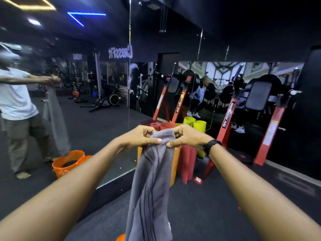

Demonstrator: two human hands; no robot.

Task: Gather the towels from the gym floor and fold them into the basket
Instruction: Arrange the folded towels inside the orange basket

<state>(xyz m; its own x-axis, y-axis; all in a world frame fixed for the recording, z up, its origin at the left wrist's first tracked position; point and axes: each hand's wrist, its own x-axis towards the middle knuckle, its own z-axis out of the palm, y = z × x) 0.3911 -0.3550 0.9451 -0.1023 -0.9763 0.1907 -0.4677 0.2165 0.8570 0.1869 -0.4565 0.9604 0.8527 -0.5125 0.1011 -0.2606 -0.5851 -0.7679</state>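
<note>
A dark gym, black rubber floor (225, 214), with a long wall mirror (97, 122) running along its far edge. Taking that mirror as the landmark: to its right stands a red-framed weight machine (227, 115), and at the mirror's right end, against its foot, upright rolled mats (187, 160) in red, orange and lime are bunched together. In the mirror itself shows the reflection of an orange basket (69, 162); a sliver of orange at the bottom edge of the view is probably the real one, though too little shows to be sure.

In front of the mats, at chest height, hangs the grey towel (151, 188), a long soft length with thin dark stripes, draping straight down in loose folds. It looks light and limp, nothing stiff about it, so it should go wherever its top edge is led; the corners of that edge seem the sensible place to hold for a clean fold.

The left hand (140, 136) and right hand (187, 136) meet at the top of the towel, almost touching. Each grip is narrow: thumb and curled fingers pinching the bunched upper edge. A black band (212, 145) circles the right wrist.
</note>
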